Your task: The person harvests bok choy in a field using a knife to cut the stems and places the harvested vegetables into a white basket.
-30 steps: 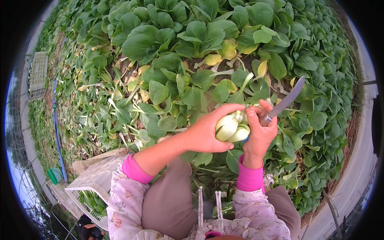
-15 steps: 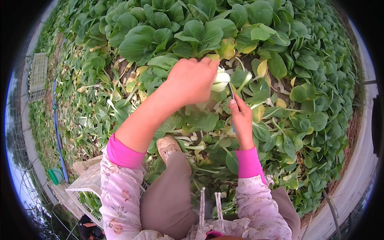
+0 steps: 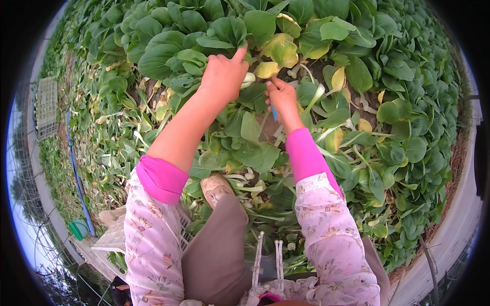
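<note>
Fingers of the left hand [image 3: 222, 76] do two jobs: the index finger [image 3: 241, 53] stretches out to the leaves of a standing plant [image 3: 227, 30], touching or nearly so, while the others look curled round a head of greens [image 3: 248, 80], whose pale base pokes out just right of the knuckles. That hold presumably frees the index finger to part the leaves. Fingers of the right hand [image 3: 284, 99] are closed on a blue handle [image 3: 274, 112], which points back toward the trousers [image 3: 217, 255], probably so that its far end faces the plants; that end is hidden, near a yellow leaf [image 3: 267, 70]. The hands are near each other but apart.

Outdoors, from the left, a pale crate [image 3: 47, 104] stands well apart from the hands, then a blue hose [image 3: 76, 168] runs down toward a green tub [image 3: 78, 229]. A white crate [image 3: 112, 239] sits just beside the left sleeve [image 3: 155, 245], likely for easy reach. Loose leaves [image 3: 255, 153] and pale stalks [image 3: 250, 188] litter the soil around a tan shoe [image 3: 217, 189]. Farther right, low green plants [image 3: 418, 117] grow thickly toward a pale path [image 3: 454, 219]
</note>
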### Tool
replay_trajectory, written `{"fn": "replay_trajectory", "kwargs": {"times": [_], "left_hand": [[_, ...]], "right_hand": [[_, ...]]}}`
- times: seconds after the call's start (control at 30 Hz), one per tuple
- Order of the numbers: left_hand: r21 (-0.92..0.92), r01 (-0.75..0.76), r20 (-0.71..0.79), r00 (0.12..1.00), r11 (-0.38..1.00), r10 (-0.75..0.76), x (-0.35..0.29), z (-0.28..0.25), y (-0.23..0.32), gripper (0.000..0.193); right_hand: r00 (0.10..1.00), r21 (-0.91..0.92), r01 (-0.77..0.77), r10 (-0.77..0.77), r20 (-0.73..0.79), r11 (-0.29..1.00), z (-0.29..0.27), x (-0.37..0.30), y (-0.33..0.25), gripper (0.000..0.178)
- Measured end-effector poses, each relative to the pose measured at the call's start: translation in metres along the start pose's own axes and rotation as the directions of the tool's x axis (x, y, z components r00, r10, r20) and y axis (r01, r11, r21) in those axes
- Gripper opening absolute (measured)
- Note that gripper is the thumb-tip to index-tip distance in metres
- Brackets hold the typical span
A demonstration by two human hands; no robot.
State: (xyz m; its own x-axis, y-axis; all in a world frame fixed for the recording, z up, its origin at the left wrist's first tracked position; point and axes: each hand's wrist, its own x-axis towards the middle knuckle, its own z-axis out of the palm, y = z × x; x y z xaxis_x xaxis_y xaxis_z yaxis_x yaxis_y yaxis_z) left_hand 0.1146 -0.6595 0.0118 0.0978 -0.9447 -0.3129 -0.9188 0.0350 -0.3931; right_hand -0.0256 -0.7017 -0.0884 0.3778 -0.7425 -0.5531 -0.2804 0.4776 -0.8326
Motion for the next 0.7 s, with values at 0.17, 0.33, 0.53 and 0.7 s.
{"fn": "replay_trajectory", "kwargs": {"times": [0.17,0.33,0.53,0.7], "left_hand": [[-0.135,0.114,0.031,0.993,0.984,-0.111,-0.001,0.012,-0.010,0.041],[-0.234,0.219,0.137,0.972,0.947,-0.191,-0.001,0.015,-0.016,0.047],[-0.168,0.230,0.148,0.967,0.959,-0.206,0.004,0.013,-0.014,0.045],[-0.242,0.302,0.160,0.950,0.922,-0.269,0.004,0.024,-0.013,0.046]], "right_hand": [[0.979,0.062,-0.171,0.162,0.127,0.983,-0.001,0.022,-0.005,0.026],[0.907,0.168,-0.351,0.289,0.306,0.921,-0.011,0.037,-0.006,0.015],[0.933,0.071,-0.326,0.308,0.186,0.943,0.017,0.053,-0.012,0.012],[0.971,-0.082,-0.152,0.164,0.174,0.985,0.029,0.054,-0.013,0.020]]}}
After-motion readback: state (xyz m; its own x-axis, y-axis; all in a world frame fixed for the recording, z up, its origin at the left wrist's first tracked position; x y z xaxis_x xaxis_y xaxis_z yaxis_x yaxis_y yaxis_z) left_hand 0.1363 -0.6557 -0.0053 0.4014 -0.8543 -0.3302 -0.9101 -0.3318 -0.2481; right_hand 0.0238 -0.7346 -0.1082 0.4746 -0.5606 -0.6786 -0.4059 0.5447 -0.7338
